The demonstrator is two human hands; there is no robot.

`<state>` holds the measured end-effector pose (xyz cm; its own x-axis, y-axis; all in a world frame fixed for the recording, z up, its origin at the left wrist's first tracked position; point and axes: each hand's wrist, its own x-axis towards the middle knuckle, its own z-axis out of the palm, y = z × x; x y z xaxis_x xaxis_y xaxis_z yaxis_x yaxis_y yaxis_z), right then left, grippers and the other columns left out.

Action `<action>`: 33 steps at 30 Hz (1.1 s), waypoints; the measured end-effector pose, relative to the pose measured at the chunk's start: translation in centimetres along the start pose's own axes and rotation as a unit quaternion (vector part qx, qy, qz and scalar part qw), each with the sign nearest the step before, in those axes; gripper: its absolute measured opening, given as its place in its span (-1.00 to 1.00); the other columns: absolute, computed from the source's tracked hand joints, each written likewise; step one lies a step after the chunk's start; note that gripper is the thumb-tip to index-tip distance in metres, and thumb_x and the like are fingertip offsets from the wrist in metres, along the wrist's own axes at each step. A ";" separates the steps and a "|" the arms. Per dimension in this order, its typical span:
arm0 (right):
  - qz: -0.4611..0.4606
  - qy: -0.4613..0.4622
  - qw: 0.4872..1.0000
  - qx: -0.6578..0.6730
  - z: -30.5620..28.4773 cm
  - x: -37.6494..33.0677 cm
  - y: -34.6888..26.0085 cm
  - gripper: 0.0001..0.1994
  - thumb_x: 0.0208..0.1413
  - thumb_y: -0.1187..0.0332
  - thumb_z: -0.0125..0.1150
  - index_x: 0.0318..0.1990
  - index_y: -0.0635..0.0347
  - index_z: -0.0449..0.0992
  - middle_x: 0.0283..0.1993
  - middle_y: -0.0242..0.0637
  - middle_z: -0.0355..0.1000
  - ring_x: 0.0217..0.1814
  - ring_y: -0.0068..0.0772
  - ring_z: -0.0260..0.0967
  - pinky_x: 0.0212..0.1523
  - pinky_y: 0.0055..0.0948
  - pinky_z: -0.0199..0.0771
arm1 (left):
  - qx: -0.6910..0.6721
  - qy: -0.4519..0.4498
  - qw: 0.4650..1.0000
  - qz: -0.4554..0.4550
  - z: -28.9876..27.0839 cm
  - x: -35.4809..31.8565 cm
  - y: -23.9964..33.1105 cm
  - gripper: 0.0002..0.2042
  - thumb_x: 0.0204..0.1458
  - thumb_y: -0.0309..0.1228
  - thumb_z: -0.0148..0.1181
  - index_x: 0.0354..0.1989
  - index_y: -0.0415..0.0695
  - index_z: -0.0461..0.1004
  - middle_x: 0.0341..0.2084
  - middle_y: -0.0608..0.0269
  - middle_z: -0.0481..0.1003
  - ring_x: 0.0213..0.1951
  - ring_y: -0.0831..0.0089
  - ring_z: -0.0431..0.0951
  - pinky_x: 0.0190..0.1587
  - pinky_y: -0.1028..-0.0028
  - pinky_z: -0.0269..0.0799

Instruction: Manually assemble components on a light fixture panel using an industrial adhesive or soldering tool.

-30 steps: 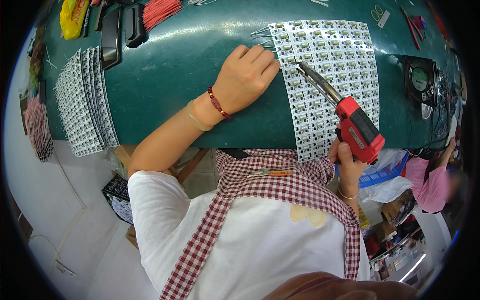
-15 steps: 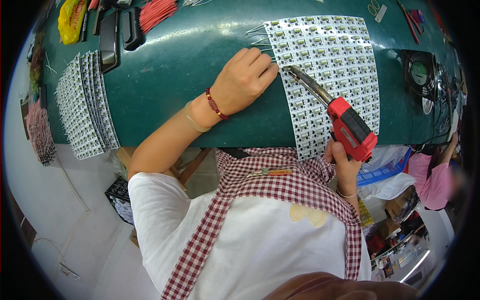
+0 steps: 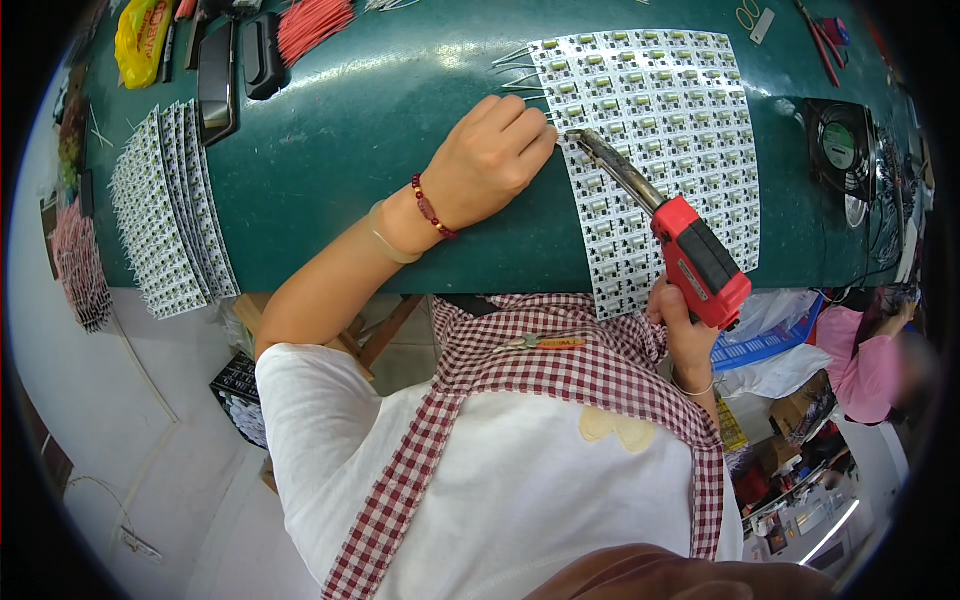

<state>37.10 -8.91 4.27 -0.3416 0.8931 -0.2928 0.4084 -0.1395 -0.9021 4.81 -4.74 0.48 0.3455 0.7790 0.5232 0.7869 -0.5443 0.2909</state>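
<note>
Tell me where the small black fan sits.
In the head view, the black fan sits on the green table at far right, just right of the white circuit board panel.

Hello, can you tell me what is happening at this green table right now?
A person works on a white panel of small circuit boards lying on the green table. The right hand holds a red soldering gun, its tip on the panel's left side. The left hand rests at the panel's left edge, beside thin wires. More panels are stacked to the left.
</note>
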 end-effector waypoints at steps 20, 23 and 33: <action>-0.048 0.012 0.999 0.015 1.2 0.1 -1.5 -0.70 0.25 0.35 0.11 -0.01 0.43 0.36 -0.58 -0.30 0.34 -0.63 -0.53 0.22 -0.58 -0.53 0.21 | 0.018 0.002 1.000 0.009 0.1 0.1 0.2 -0.81 -0.22 -0.59 0.18 -0.35 -0.27 0.54 -0.52 0.24 0.29 -0.42 0.34 0.37 -0.36 0.42 0.32; -0.036 0.019 0.998 0.055 1.4 0.2 -2.4 -0.71 0.25 0.36 0.11 -0.02 0.42 0.35 -0.59 -0.30 0.33 -0.63 -0.53 0.23 -0.59 -0.53 0.21 | 0.027 -0.002 1.000 0.009 0.1 0.0 0.2 -0.83 -0.22 -0.59 0.17 -0.37 -0.26 0.54 -0.53 0.24 0.29 -0.42 0.35 0.37 -0.37 0.42 0.32; -0.003 0.034 0.999 0.020 1.6 -0.1 -0.8 -0.88 0.15 0.42 0.22 -0.36 0.27 0.48 -0.46 -0.35 0.43 -0.46 -0.54 0.34 -0.42 -0.51 0.34 | 0.025 -0.004 1.000 0.016 0.1 0.0 0.2 -0.81 -0.21 -0.59 0.17 -0.35 -0.29 0.53 -0.52 0.23 0.30 -0.42 0.34 0.37 -0.35 0.42 0.34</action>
<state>35.52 -9.59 4.51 -0.2855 0.9207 -0.2660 0.3712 -0.1497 -0.9164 5.02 -4.80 0.45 0.3747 0.7639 0.5255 0.7999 -0.5529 0.2335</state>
